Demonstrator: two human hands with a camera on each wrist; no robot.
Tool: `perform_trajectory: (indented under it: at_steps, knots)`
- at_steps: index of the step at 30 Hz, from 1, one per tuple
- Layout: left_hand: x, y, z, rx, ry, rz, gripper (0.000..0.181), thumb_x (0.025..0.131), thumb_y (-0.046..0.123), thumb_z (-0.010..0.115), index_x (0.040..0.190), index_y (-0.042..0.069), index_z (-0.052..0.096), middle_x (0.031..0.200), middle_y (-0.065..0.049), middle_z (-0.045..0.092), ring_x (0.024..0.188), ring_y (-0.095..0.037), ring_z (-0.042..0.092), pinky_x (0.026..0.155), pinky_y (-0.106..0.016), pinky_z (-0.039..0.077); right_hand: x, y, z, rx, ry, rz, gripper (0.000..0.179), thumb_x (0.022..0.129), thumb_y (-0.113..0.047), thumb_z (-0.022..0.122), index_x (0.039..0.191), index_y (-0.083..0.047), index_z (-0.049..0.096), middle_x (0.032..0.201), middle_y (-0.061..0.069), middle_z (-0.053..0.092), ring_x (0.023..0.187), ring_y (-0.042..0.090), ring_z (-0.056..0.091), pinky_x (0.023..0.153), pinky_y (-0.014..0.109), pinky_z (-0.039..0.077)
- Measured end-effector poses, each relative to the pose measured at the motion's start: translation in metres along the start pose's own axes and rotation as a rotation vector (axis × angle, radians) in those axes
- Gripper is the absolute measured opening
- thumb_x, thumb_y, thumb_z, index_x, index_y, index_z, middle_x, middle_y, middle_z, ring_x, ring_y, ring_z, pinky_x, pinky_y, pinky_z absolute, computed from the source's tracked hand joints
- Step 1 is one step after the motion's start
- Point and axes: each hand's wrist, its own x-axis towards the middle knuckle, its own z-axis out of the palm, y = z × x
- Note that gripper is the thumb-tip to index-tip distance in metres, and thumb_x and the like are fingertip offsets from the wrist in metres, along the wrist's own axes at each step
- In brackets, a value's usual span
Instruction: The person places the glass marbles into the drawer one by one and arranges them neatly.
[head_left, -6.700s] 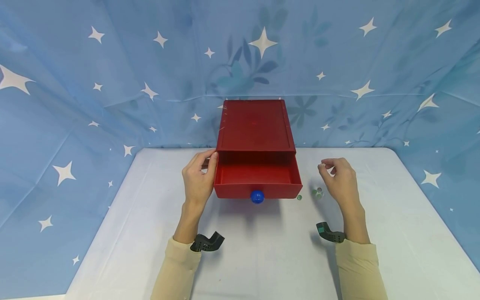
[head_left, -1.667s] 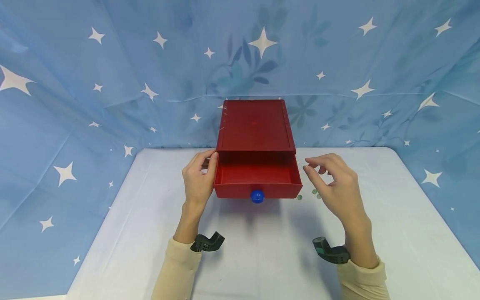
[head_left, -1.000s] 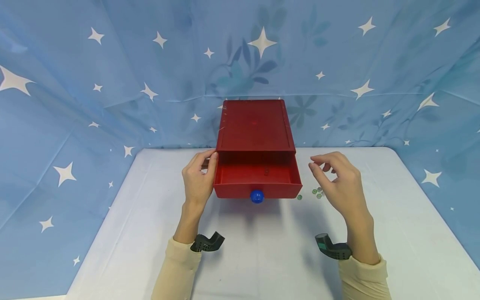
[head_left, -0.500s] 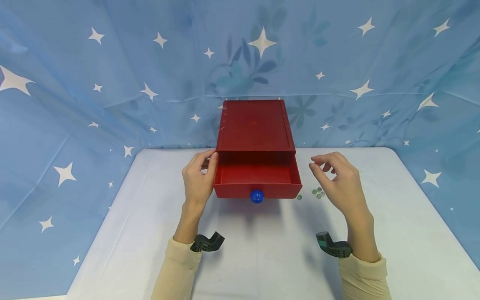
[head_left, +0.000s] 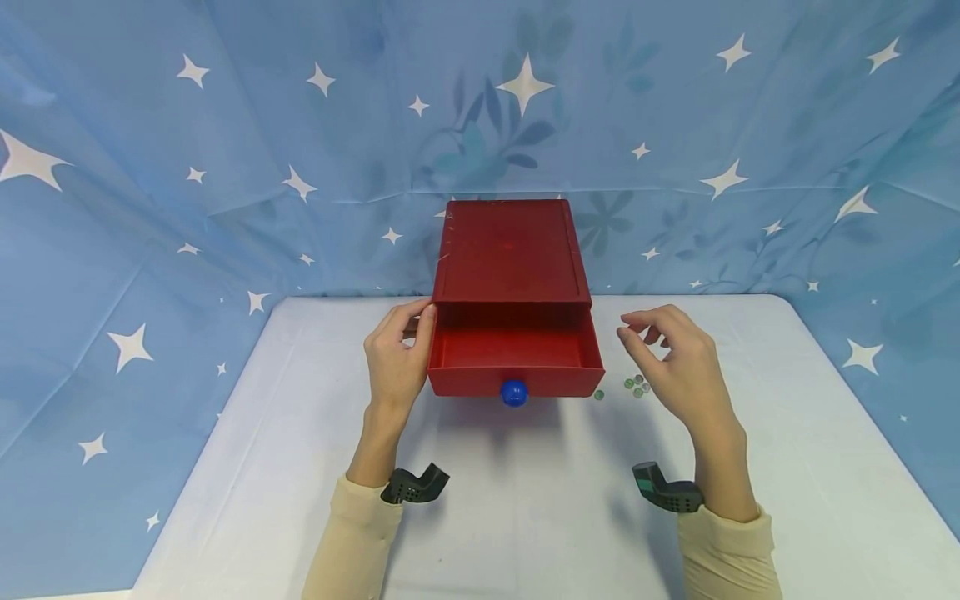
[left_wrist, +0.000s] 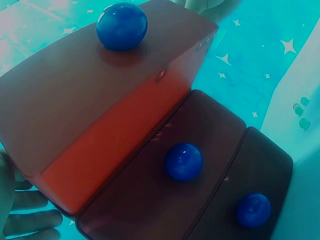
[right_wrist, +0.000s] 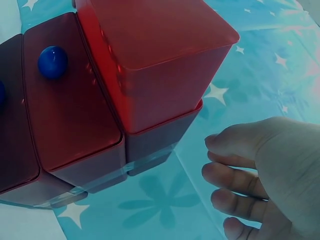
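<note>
A red drawer cabinet [head_left: 513,250] stands at the back of the table, its top drawer [head_left: 465,381] with a blue knob [head_left: 514,393] pulled out. No object shows on the visible drawer floor. At the left side of the cabinet, my left hand [head_left: 397,358] touches the edge where drawer and housing meet; its fingers [left_wrist: 35,220] lie beside the wall in the left wrist view. My right hand [head_left: 678,358] hovers right of the drawer, apart from it, thumb and fingers [right_wrist: 232,177] loosely bent with nothing visible between them. Several small glass marbles [head_left: 637,392] lie below that hand.
One green marble [head_left: 598,395] sits apart, near the drawer's front right corner. Two lower drawers [left_wrist: 160,190] with blue knobs are pushed in, seen in the left wrist view. A white tabletop [head_left: 517,517] meets a blue star-patterned cloth [head_left: 225,150] behind.
Earlier, my right hand came left toward the drawer from the marbles, then drew back slightly. A marble showed briefly inside the drawer one second ago and is now out of sight. My left hand stayed put.
</note>
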Motion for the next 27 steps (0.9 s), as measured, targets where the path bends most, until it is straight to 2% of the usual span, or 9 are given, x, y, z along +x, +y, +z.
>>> perform_trajectory:
  at_steps: [12,20,27]
  knots:
    - [-0.0002,0.0022,-0.0015,0.018,-0.018,-0.008,0.021,0.098,0.019,0.065,0.110,0.005,0.075,0.100,-0.011,0.076,0.076,-0.020,0.072,0.072,-0.026,0.062,-0.0010,0.0037,0.0029,-0.029,-0.065,0.043,0.019,0.090,-0.007,0.072,0.108,-0.006,0.073,0.095,0.007,0.069,0.081,0.012,0.052,0.067,0.017,0.039]
    - [0.0000,0.0016,-0.0009,0.011,-0.007,-0.004,0.020,0.097,0.017,0.065,0.109,0.005,0.076,0.099,-0.011,0.076,0.075,-0.022,0.072,0.071,-0.026,0.062,-0.0003,0.0048,0.0030,-0.032,-0.076,0.025,0.018,0.089,-0.007,0.073,0.107,-0.005,0.073,0.095,0.007,0.070,0.081,0.013,0.053,0.069,0.018,0.040]
    - [0.0002,0.0009,-0.0006,0.006,-0.006,-0.006,0.019,0.097,0.017,0.065,0.109,0.006,0.076,0.099,-0.010,0.076,0.074,-0.022,0.072,0.072,-0.016,0.059,-0.0010,0.0044,0.0021,-0.049,-0.104,0.030,0.020,0.089,-0.008,0.073,0.109,-0.006,0.073,0.095,0.007,0.070,0.081,0.014,0.055,0.068,0.020,0.041]
